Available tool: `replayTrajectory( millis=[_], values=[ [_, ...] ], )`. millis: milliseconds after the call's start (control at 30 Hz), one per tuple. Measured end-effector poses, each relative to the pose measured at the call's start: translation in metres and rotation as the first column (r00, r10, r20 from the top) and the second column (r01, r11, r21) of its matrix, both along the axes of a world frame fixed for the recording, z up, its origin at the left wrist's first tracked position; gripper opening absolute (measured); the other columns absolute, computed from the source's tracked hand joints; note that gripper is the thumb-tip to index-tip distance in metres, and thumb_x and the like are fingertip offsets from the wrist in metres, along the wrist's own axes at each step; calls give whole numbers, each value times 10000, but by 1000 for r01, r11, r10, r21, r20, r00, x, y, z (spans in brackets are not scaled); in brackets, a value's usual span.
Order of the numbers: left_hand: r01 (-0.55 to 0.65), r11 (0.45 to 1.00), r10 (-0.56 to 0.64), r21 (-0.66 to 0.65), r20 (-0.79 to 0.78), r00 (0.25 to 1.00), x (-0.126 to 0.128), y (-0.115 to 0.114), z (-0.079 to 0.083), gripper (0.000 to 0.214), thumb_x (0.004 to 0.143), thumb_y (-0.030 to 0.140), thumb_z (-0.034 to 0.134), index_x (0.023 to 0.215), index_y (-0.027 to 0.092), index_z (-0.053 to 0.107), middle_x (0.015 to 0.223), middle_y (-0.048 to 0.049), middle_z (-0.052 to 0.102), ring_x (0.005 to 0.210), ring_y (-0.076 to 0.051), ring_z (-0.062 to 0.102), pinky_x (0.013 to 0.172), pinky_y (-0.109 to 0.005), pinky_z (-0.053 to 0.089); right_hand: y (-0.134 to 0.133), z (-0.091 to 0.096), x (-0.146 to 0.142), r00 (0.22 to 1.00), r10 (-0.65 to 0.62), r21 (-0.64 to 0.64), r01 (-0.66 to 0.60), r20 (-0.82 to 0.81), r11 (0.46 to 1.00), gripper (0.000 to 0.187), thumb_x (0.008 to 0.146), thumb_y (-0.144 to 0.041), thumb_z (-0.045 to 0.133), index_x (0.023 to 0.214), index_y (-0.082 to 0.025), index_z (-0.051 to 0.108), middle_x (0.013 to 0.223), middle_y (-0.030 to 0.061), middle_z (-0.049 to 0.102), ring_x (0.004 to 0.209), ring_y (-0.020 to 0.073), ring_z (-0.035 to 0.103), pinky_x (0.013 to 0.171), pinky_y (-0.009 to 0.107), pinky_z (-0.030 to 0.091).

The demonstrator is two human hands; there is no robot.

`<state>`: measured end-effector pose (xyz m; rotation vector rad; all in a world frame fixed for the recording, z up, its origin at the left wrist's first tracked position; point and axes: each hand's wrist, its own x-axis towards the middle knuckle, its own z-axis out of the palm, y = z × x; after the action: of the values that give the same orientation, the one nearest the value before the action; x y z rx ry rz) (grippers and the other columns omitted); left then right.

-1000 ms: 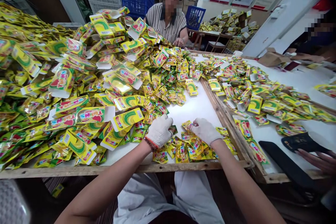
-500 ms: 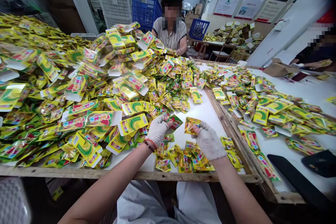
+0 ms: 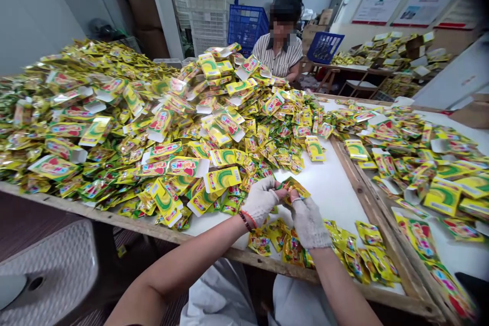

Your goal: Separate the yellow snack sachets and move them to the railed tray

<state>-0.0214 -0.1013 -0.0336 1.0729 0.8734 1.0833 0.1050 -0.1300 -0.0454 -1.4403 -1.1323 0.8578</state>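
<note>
My left hand (image 3: 262, 202), in a white glove with bare fingertips, pinches a small shiny green-and-yellow candy packet (image 3: 293, 186). My right hand (image 3: 310, 224), gloved the same way, is closed at the packet's right side, its thumb and fingers pressed on a yellow packet that overlaps the green one. Both hands meet above the white tabletop (image 3: 336, 186). Under and around my wrists lie loose yellow packets (image 3: 260, 242) along the table's front edge. Left of my left hand, a yellow printed carton (image 3: 223, 180) rests on a large heap of packets and flat cartons.
A wooden strip (image 3: 367, 198) divides the table, with more cartons (image 3: 443, 196) to its right. A co-worker (image 3: 278, 48) in a striped shirt sits across. Blue baskets (image 3: 247, 25) and stacked white crates (image 3: 210, 15) stand behind. A plastic chair (image 3: 57, 270) is at lower left.
My two hands, apart before with one packet each, have come together so the packets overlap. The view has swung left, shifting the scene rightward.
</note>
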Motion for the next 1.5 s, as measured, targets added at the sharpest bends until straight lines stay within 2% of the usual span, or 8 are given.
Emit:
replayTrajectory(
  millis=[133, 300, 633, 800, 933, 1033, 1167, 1500],
  values=[
    [184, 833, 337, 523, -741, 581, -45, -10, 22, 277, 762, 344, 671, 988, 202, 597, 1045, -95, 565, 993, -261, 544, 884, -411, 439, 0, 0, 7, 984, -44, -61, 33, -173, 998, 376, 764, -494, 643, 955, -170, 656, 872, 62, 714, 695, 193, 652, 628, 322, 526],
    [276, 816, 543, 508, -837, -63, -105, -8, 43, 455, 759, 172, 579, 1212, 163, 532, 1093, -159, 547, 1073, -344, 503, 945, -522, 348, 2, -3, 18, 978, -105, -110, 86, -181, 990, 343, 712, -440, 708, 897, -160, 637, 733, 48, 692, 575, 180, 619, 541, 308, 493],
    [65, 933, -20, 354, -130, 991, -40, -8, 18, 771, 732, 394, 673, 1372, 215, 281, 1228, -108, 524, 1016, -197, 585, 880, -328, 488, -21, 4, -18, 593, 317, 57, -415, -741, 908, 406, 802, -571, 587, 1074, -274, 642, 1197, 49, 650, 1049, 239, 623, 798, 392, 550],
    [124, 835, 125, 536, -405, 906, -36, -11, 27, 914, 696, 468, 709, 1426, 193, 231, 1372, -176, 420, 1248, -303, 462, 1039, -463, 390, -17, 5, 12, 853, 184, -34, -229, -488, 973, 386, 802, -535, 596, 1042, -240, 654, 1061, 63, 703, 901, 221, 665, 734, 350, 554],
    [519, 586, 408, 622, -780, 475, -38, -6, 45, 907, 586, 394, 804, 1368, 217, 380, 1383, -168, 433, 1329, -397, 330, 1122, -604, 132, -18, 21, 38, 963, 184, -100, -206, -196, 973, 386, 768, -480, 651, 1015, -185, 680, 940, 73, 726, 841, 235, 661, 715, 343, 541],
    [639, 605, 392, 474, -877, 279, -23, 1, 40, 639, 619, 334, 786, 1180, 198, 514, 1129, -109, 589, 1083, -317, 542, 1051, -530, 296, -19, 30, 43, 997, 76, -97, -77, -11, 992, 429, 801, -502, 587, 1047, -160, 671, 934, 80, 724, 854, 242, 656, 710, 336, 530],
    [491, 711, 399, 504, -863, 309, -6, 9, 20, 632, 693, 488, 709, 1182, 165, 473, 1147, -124, 554, 1018, -290, 551, 863, -404, 444, -19, 28, 43, 950, -297, 65, 292, 99, 954, 438, 806, -519, 575, 1032, -152, 652, 938, 90, 712, 862, 229, 646, 758, 326, 505],
    [455, 688, 364, 565, -811, 457, -12, 8, 1, 542, 711, 495, 679, 1111, 185, 484, 1119, -109, 575, 1025, -287, 549, 890, -401, 423, -13, 18, 53, 911, -304, 75, 294, 280, 953, 435, 790, -580, 559, 944, -179, 636, 884, 105, 703, 767, 233, 635, 699, 337, 495]
  ],
)
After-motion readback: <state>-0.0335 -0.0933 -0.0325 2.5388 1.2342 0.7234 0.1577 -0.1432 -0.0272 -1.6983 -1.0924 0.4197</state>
